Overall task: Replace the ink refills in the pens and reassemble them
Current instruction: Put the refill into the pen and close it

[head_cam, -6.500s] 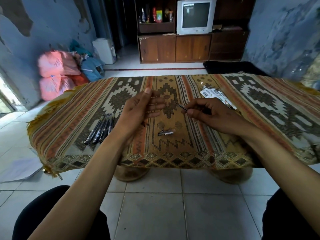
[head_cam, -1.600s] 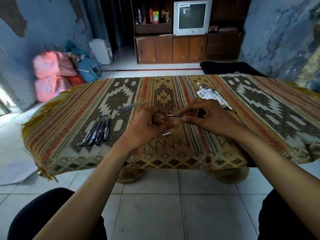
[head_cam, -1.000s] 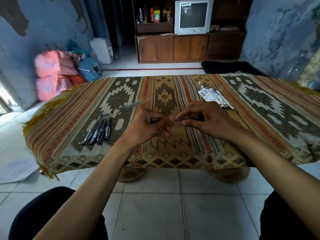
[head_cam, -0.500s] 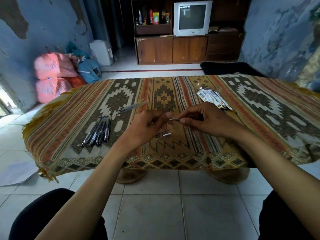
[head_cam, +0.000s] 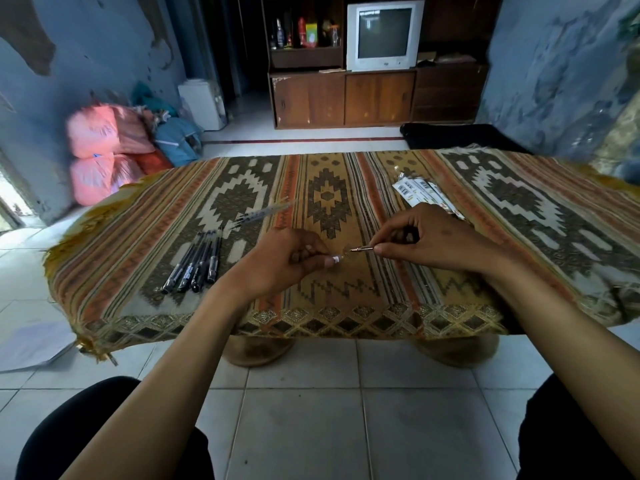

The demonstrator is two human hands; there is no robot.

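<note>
My right hand [head_cam: 436, 242] pinches a thin pen part whose metal tip [head_cam: 362, 249] points left; the rest of it is hidden in the fist. My left hand [head_cam: 287, 263] is curled just left of that tip, and a small pale piece [head_cam: 336, 259] shows at its fingertips, a short gap from the tip. Several black pens [head_cam: 194, 265] lie side by side on the patterned cloth [head_cam: 346, 292] to the left. A clear refill tube [head_cam: 265, 213] lies diagonally beyond them. Refill packets [head_cam: 420, 190] lie beyond my right hand.
The cloth covers a low table whose front edge [head_cam: 311, 323] is near my knees. White tiled floor lies below. Pink bags [head_cam: 100, 150] sit at the left wall, and a cabinet with a television [head_cam: 384, 34] stands at the back.
My hands have drawn slightly apart, so the metal tip now stands free of my left fingers. My left hand has dropped lower over the spot where the small metal piece lay.
</note>
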